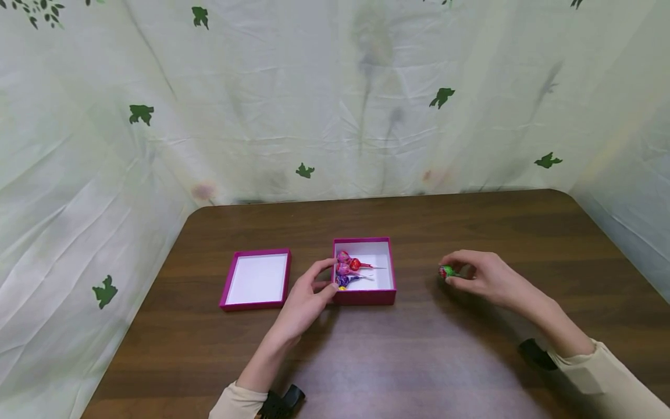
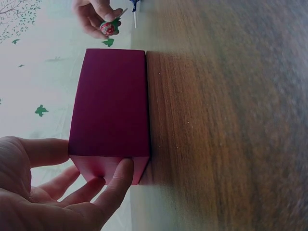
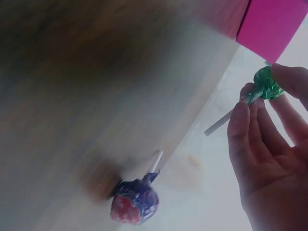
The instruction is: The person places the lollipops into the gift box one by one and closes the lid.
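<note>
The box is probably steadied by the left hand, fingers apart. The green lollipop is finger-pinched by the right hand.

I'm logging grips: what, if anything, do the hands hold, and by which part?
The right hand pinches the green lollipop by its wrapped head. The left hand just touches the left side of the box.

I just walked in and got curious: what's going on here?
A person's right hand pinches a green-wrapped lollipop to the right of an open magenta box, while the left hand touches the box's left side. Several lollipops lie in the box, and a purple-wrapped lollipop is outside it. The matching lid lies open side up to the box's left.
</note>
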A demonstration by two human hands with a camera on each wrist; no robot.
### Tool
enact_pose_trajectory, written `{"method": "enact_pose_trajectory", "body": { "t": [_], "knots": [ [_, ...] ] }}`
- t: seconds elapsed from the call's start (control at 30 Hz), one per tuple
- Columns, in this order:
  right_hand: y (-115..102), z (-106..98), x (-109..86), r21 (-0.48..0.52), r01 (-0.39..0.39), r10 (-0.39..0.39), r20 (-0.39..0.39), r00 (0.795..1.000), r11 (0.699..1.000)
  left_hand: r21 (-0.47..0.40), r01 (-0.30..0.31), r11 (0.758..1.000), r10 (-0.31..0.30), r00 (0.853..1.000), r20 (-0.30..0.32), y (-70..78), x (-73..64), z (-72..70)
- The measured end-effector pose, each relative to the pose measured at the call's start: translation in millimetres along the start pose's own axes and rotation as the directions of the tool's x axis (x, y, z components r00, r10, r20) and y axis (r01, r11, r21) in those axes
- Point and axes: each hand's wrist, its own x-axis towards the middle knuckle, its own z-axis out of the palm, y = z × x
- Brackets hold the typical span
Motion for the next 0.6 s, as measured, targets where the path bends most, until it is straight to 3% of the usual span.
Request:
{"method": "enact_pose_trajectory", "body": {
  "t": [0.6],
  "knots": [
    [-18.7, 10.4, 16.6, 0.017, 0.097, -0.094, -0.099, 0.991, 0.995, -0.005, 0.014, 1.000, -0.014, 1.000, 0.006, 0.3, 0.1, -0.3]
  ]
}}
